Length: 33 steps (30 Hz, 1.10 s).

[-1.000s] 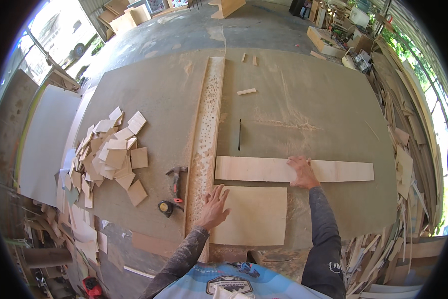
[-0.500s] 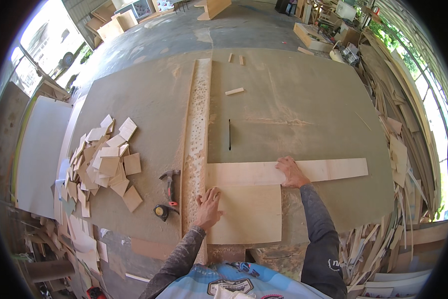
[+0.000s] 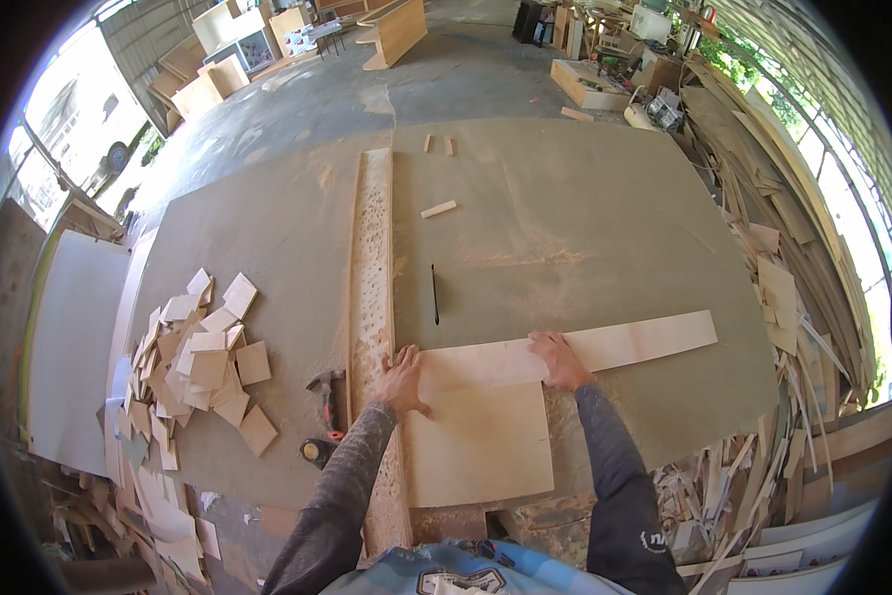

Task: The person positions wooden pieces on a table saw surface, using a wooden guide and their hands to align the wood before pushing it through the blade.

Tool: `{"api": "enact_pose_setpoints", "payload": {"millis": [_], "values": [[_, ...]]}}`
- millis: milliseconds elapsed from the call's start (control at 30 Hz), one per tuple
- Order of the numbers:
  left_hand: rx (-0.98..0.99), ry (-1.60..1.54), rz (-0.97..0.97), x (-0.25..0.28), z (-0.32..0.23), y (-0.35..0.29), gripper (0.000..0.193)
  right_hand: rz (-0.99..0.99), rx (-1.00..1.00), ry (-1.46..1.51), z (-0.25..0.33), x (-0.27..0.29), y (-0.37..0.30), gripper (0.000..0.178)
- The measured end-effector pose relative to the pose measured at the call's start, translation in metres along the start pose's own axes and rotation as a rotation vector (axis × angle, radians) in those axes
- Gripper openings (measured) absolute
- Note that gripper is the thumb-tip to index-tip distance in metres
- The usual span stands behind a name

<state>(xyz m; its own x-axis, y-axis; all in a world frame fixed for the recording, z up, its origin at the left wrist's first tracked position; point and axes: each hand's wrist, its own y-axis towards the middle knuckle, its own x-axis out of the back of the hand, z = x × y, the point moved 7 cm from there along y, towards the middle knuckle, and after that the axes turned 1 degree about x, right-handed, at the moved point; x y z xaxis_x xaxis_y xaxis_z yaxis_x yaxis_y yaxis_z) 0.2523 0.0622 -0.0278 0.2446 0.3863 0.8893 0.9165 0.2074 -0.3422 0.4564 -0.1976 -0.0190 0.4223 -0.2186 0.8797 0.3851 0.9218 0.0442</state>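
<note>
Head view, left hand: the left hand (image 3: 402,381) lies flat with fingers spread, palm down on the left end of the long plywood strip (image 3: 605,349), clasping nothing
Head view, right hand: the right hand (image 3: 557,359) presses flat on the same strip near its middle, fingers open, not clenched
Long strip: pale, lying crosswise on the wide brown table (image 3: 565,228), its right end reaching toward the table's right edge
Square panel: a pale plywood panel (image 3: 478,443) lies just below the strip, touching it, between the forearms
Saw blade: a thin dark blade (image 3: 434,295) stands in the table just beyond the strip
Fence: a long sawdust-covered board (image 3: 372,258) runs away from the left hand
Left side: a hammer (image 3: 326,392) and a heap of small plywood squares (image 3: 203,357)
</note>
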Motion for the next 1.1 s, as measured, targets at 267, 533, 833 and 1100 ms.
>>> {"api": "enact_pose_setpoints", "payload": {"millis": [267,533,833,1100], "values": [[-0.021,-0.091,0.009,0.005,0.011,-0.019,0.141,-0.338,-0.278,0.137,0.130,-0.078,-0.130,0.053],[-0.012,-0.143,-0.025,-0.002,0.017,-0.016,0.140,-0.092,-0.125,-0.029,0.242,-0.125,-0.173,0.055],[-0.042,-0.138,-0.039,0.010,0.018,-0.012,0.124,-0.125,-0.167,0.010,0.238,-0.129,-0.165,0.054],[-0.087,-0.102,-0.084,0.027,0.034,0.017,0.123,-0.179,-0.176,0.054,0.224,-0.122,-0.131,0.051]]}}
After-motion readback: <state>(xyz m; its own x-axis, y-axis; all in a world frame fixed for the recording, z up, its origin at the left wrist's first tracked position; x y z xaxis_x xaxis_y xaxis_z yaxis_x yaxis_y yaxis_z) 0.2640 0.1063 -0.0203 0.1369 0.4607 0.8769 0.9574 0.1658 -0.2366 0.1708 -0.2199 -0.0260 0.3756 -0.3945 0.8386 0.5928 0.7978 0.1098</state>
